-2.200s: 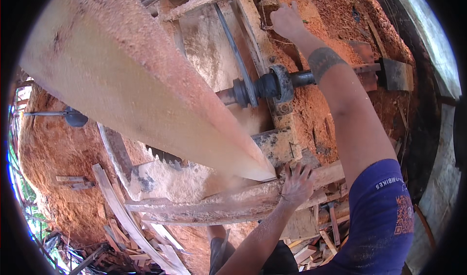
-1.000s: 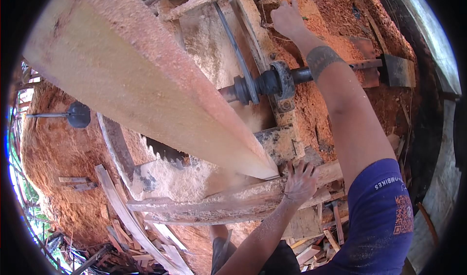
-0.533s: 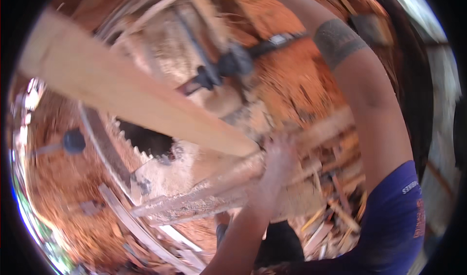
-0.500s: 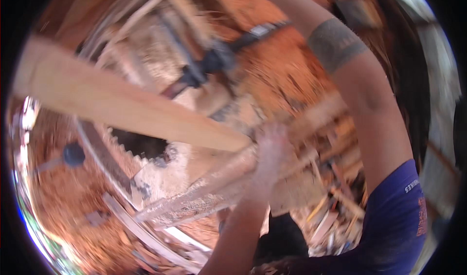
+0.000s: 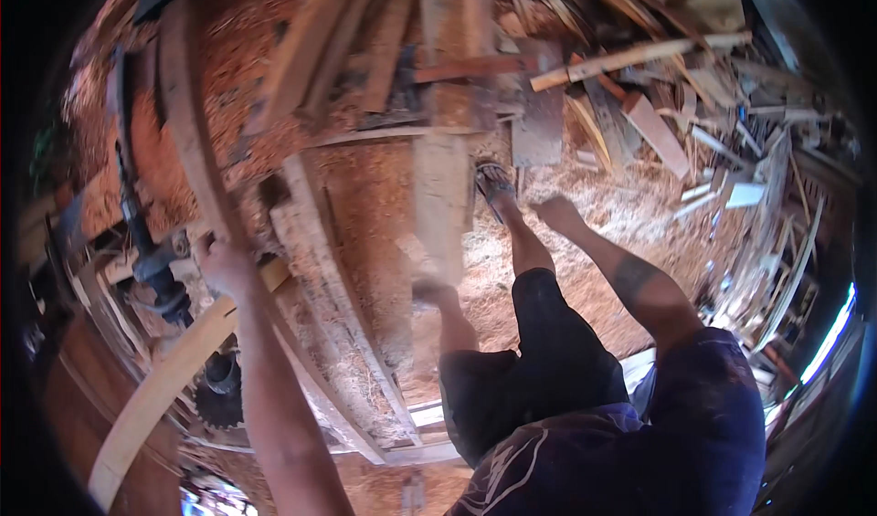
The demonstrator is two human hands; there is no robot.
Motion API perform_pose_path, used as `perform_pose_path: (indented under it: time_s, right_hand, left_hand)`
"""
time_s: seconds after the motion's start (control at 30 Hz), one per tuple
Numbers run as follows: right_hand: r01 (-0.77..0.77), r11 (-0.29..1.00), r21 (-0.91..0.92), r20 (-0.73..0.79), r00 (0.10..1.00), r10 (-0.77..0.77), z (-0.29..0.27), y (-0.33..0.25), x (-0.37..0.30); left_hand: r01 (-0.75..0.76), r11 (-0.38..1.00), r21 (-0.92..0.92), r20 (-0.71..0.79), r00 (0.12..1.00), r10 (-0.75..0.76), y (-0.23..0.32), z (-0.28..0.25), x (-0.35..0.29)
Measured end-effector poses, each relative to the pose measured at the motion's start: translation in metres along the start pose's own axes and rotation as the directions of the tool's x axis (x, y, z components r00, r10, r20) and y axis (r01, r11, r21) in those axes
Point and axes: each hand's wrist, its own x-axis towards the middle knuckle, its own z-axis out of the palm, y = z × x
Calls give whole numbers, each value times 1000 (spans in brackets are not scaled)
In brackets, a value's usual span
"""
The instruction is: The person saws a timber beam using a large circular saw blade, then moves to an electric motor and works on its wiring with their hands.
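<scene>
My left hand lies at the near end of a dark wooden beam, its fingers curled round the edge. A pale, sawn plank passes under my left forearm, slanting from the lower left toward that hand. Beside the plank a toothed circular saw blade sits on a dark shaft; blur hides whether it turns. Off to the right, my right hand hangs in the air over the sawdust-covered ground, fingers curled in and holding nothing that shows.
A long sawdust-coated timber frame runs alongside my legs. My sandalled foot stands on the ground by a wide board. Scrap wood is heaped at the far right, and several loose beams lie at the back.
My view has swung round. The plank and saw blade now appear at lower left. My right arm, stretched far forward before, has come down beside my legs; my left hand is now at the beam.
</scene>
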Motion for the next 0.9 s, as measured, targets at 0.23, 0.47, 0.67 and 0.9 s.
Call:
perform_pose_path:
  time_s: [0.23, 0.47, 0.67, 0.9]
  right_hand:
    - [-270, 800, 535, -83, 926, 368, -16, -67, 121]
    - [-406, 757, 512, -130, 834, 535, 24, -55, 152]
    - [-37, 998, -53, -206, 978, 25, 65, 15, 118]
    - [-8, 997, 72, 280, 960, -13, 24, 9, 38]
  left_hand:
    - [362, 904, -228, 79, 932, -353, 8, -12, 6]
    - [286, 924, -255, 10, 956, -293, -2, -9, 6]
    - [69, 993, -91, -38, 997, -73, 8, -1, 3]
    - [433, 845, -313, 128, 901, -414, 43, -13, 17]
